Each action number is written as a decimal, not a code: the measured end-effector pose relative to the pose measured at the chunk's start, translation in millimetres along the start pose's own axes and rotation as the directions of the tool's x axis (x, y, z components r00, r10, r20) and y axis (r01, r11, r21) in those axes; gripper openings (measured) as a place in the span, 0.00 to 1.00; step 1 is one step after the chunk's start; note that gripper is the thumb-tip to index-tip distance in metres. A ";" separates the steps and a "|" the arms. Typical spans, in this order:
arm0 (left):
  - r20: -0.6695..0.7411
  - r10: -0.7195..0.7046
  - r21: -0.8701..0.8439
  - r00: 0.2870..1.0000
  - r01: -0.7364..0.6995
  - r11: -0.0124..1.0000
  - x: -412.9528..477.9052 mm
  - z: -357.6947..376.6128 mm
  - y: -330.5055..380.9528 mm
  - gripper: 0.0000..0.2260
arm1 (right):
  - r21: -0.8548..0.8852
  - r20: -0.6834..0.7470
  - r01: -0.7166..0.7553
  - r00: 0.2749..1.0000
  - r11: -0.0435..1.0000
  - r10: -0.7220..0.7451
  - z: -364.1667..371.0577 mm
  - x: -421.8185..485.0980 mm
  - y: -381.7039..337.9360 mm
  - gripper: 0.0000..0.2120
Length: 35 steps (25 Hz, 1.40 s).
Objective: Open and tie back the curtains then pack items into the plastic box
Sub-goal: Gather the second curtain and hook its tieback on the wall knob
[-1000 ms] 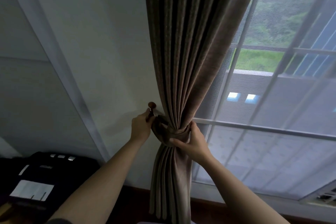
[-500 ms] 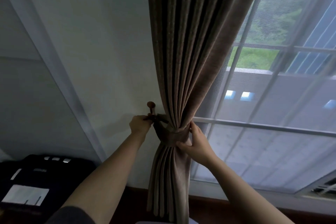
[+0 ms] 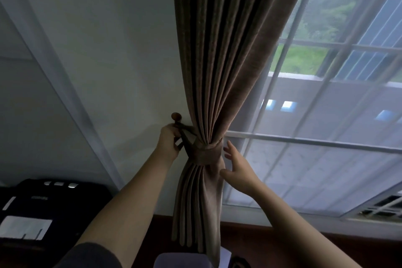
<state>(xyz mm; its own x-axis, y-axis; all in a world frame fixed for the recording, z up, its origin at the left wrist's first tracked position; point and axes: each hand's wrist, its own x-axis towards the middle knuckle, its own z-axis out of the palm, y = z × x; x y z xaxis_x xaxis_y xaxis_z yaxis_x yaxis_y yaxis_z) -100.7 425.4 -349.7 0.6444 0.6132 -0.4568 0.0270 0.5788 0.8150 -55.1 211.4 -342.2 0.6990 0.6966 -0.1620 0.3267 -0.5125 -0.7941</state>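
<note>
A brown pleated curtain [image 3: 219,50] hangs in the middle, gathered at waist height by a matching fabric tieback [image 3: 205,152]. The tieback's end runs left to a round wooden wall hook [image 3: 176,117]. My left hand [image 3: 169,141] is closed on that end right under the hook. Just right of the gathered folds, my right hand [image 3: 237,168] is open with fingers spread, its thumb touching the cloth below the tieback. The plastic box is out of view.
A sheer white curtain [image 3: 326,137] covers the window on the right. The white wall [image 3: 108,50] fills the left. A black device [image 3: 43,206] with a white label sits at lower left. A pale lilac object [image 3: 182,260] lies at the bottom edge.
My right hand has let go of the tieback and opened, drawing back to the right. My left hand stays at the hook, now holding the tieback's end lower.
</note>
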 end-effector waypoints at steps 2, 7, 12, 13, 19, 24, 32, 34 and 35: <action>-0.124 0.219 0.255 0.968 -0.182 0.950 2.6 -5.8 -14.0 0.16 | 0.013 0.029 -0.047 0.998 0.999 0.046 -1.0 -3.6 8.1 0.38; 0.034 0.096 0.599 0.995 -0.097 0.795 -19.4 -29.7 -52.3 0.22 | 0.077 0.148 -0.154 0.979 0.985 0.141 6.6 -3.4 16.7 0.37; 0.448 0.032 0.731 0.893 -0.387 0.563 -44.0 -51.0 -57.3 0.20 | 0.136 0.232 -0.152 0.966 0.979 0.118 27.7 9.7 14.4 0.39; 0.470 0.059 0.735 0.881 -0.427 0.527 -46.6 -57.9 -56.0 0.19 | 0.143 0.254 -0.150 0.961 0.978 0.110 31.1 12.9 10.4 0.37; 0.406 0.250 0.803 0.879 -0.474 0.361 -60.8 -92.0 -63.6 0.23 | 0.100 0.358 -0.058 0.933 0.993 0.019 57.9 34.8 -13.4 0.32; 0.368 0.291 0.809 0.883 -0.458 0.368 -63.2 -97.0 -66.3 0.26 | 0.117 0.347 -0.033 0.938 0.993 -0.010 67.3 33.9 -11.0 0.34; 0.381 0.139 0.819 0.914 -0.404 0.408 -60.4 -89.8 -101.1 0.22 | 0.030 0.124 -0.055 0.991 0.998 0.051 72.7 -4.5 49.3 0.44; 0.340 0.119 0.830 0.933 -0.357 0.427 -62.9 -92.7 -116.5 0.22 | -0.027 0.159 -0.057 0.985 0.998 0.061 79.8 -12.8 73.5 0.45; 0.312 0.122 0.839 0.942 -0.333 0.431 -63.9 -93.5 -126.3 0.22 | -0.060 0.188 -0.049 0.980 0.997 0.059 84.3 -16.1 87.1 0.44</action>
<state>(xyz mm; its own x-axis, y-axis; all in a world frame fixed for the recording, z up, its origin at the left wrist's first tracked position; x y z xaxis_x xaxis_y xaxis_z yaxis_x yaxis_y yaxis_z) -216.7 363.4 -456.8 0.8489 0.4806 -0.2201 0.4378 -0.4058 0.8022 -91.5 197.8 -458.2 0.5853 0.7467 -0.3159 0.3296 -0.5751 -0.7487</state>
